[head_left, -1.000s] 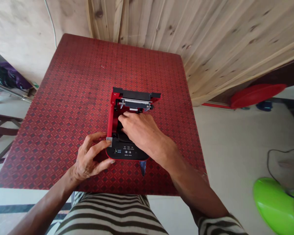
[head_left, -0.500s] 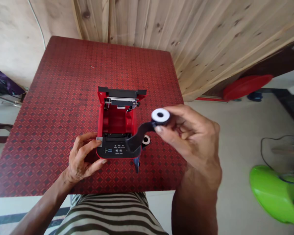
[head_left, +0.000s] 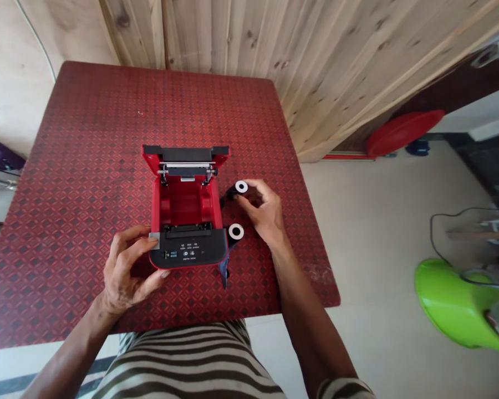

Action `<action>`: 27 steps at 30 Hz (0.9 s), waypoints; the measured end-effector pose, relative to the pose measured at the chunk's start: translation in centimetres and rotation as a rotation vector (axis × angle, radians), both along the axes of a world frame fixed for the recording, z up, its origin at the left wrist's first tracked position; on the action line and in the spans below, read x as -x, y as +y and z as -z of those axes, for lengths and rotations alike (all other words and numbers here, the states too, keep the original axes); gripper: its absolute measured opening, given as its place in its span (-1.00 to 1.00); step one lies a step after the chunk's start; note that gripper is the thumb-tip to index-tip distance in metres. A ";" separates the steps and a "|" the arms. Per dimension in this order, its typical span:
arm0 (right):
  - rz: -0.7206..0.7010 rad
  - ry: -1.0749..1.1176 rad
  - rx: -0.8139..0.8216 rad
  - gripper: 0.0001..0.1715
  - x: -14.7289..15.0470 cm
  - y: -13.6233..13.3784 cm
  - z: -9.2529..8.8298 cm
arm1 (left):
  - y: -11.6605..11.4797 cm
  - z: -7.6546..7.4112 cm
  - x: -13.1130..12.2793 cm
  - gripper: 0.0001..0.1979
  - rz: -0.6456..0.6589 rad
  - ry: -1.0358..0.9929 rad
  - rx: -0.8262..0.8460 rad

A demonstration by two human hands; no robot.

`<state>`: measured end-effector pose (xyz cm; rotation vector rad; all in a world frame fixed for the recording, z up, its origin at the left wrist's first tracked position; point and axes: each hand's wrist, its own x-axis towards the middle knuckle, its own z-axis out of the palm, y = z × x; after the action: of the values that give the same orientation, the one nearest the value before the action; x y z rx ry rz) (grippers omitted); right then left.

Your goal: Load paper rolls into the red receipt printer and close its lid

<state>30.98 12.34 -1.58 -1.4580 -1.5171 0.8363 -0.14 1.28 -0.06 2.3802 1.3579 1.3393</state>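
right hand [head_left: 266, 213] in pinch on roll [head_left: 237, 189]

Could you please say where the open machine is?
In the head view, the machine sits left of centre on the table, between the left hand and two rolls.

Red-and-black device [head_left: 187, 206], near black panel [head_left: 210, 250]: rows of small white lettering [head_left: 189, 245], round icons [head_left: 186, 253], blue marking [head_left: 173, 255] at left; wording illegible.
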 end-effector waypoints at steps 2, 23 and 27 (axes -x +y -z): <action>-0.005 -0.019 0.003 -0.64 0.1 0.1 0.2 | 0.0 0.0 0.0 -0.49 0.002 -0.006 -0.002; -0.197 0.042 0.077 -0.63 -0.4 -8.6 -4.2 | 0.0 -0.4 -0.4 -0.52 0.034 -0.012 0.002; -0.353 0.089 -0.038 -0.55 0.5 -8.2 -10.3 | 0.0 -0.2 -0.4 -0.50 0.033 -0.029 -0.002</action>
<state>30.52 4.13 8.75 -1.1246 -1.7387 1.0587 0.23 1.24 0.12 2.3640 1.3047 1.3621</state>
